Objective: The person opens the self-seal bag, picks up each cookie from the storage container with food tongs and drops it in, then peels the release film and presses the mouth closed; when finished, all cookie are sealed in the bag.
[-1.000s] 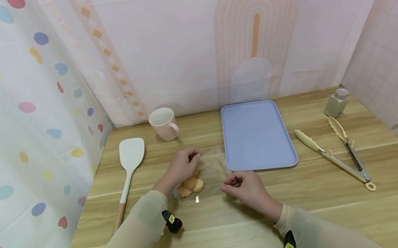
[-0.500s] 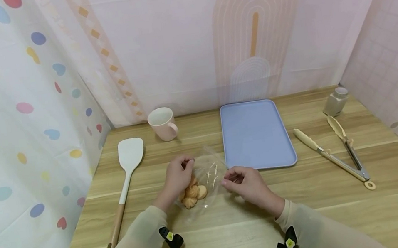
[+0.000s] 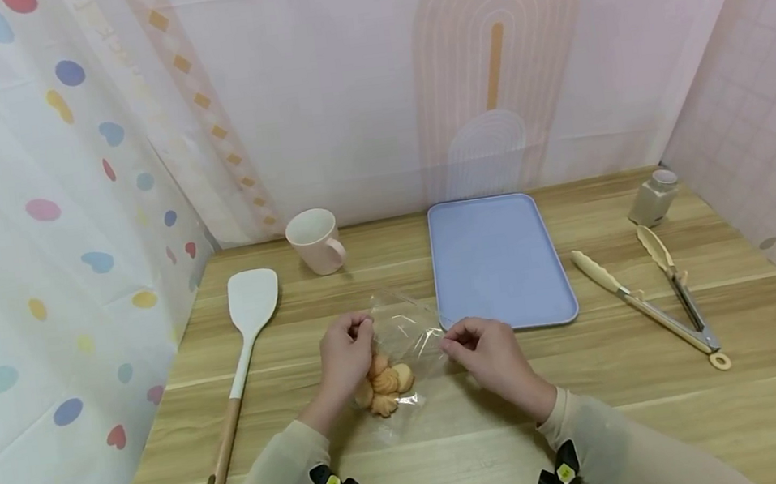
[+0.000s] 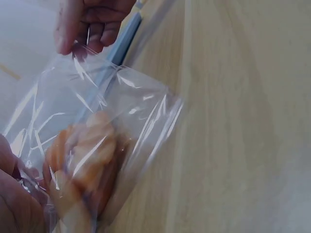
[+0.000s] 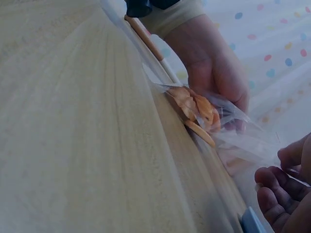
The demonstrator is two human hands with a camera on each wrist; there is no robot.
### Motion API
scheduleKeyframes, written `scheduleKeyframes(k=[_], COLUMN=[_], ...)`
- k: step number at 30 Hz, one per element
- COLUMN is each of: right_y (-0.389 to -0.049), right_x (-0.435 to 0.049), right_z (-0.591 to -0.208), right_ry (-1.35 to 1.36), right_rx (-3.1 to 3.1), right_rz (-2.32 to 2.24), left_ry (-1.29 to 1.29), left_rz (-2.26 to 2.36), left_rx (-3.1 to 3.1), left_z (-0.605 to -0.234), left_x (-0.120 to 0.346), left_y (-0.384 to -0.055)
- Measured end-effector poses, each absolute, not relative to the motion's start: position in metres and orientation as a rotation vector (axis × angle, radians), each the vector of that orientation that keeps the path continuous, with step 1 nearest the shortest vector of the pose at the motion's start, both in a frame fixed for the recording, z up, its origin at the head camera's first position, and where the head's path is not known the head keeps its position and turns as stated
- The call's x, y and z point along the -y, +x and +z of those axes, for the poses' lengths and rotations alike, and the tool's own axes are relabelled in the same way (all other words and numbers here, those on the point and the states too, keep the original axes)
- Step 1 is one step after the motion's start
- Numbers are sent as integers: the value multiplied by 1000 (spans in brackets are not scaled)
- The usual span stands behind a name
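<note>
A clear plastic bag [image 3: 410,329] with several golden-brown cookies [image 3: 386,381] in it is stretched between the two hands. My left hand [image 3: 345,354] pinches its left side beside the cookies, thumb against fingers. At the opposite side, my right hand [image 3: 486,350] pinches a corner between thumb and index finger. The cookies [image 4: 92,150] are bunched toward the left hand's end in the left wrist view. In the right wrist view the bag [image 5: 243,141] hangs low over the wood; whether its bottom touches the table I cannot tell.
A blue tray [image 3: 501,260] lies just beyond the right hand. The white spatula [image 3: 252,301] with a wooden handle lies at left, a pink mug [image 3: 317,243] behind. Tongs [image 3: 661,304] lie spread at right near a small jar [image 3: 655,199].
The bag has turned and lifted into clearer view, its cookies shifting slightly right and nearer me. The left hand moved a little left and nearer; the right hand moved slightly right and away.
</note>
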State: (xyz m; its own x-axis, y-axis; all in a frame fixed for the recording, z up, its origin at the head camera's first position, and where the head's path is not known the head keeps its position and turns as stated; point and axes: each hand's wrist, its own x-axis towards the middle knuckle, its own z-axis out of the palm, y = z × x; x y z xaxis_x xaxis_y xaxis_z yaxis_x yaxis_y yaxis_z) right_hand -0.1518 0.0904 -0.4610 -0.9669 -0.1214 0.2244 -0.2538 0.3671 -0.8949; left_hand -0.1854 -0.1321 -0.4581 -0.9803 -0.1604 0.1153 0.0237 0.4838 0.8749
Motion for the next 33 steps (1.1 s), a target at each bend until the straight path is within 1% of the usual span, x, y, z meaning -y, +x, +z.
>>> scheduleKeyframes(k=[4, 10, 17, 22, 28, 33], right_y=[-155, -163, -167, -168, -167, -168], right_x=[-93, -100, -106, -106, -106, -106], right_z=[-460, -455, -448, -449, -450, -454], right_ry=[337, 328, 359, 393, 406, 506], right_rx=[2473, 2402, 2346, 2319, 2274, 2297], right_rz=[1646, 1724, 1844, 1953, 2077, 1948], left_ry=[170, 163, 75, 66, 0, -68], left_rz=[-1685, -1990, -2055, -2124, -2202, -2219], left_rx=[2487, 2446, 2462, 2374, 2306, 2391], left_z=[-456, -453, -458, -467, -473, -470], left_x=[132, 136, 138, 137, 137, 136], left_y=[-177, -162, -149, -143, -143, -157])
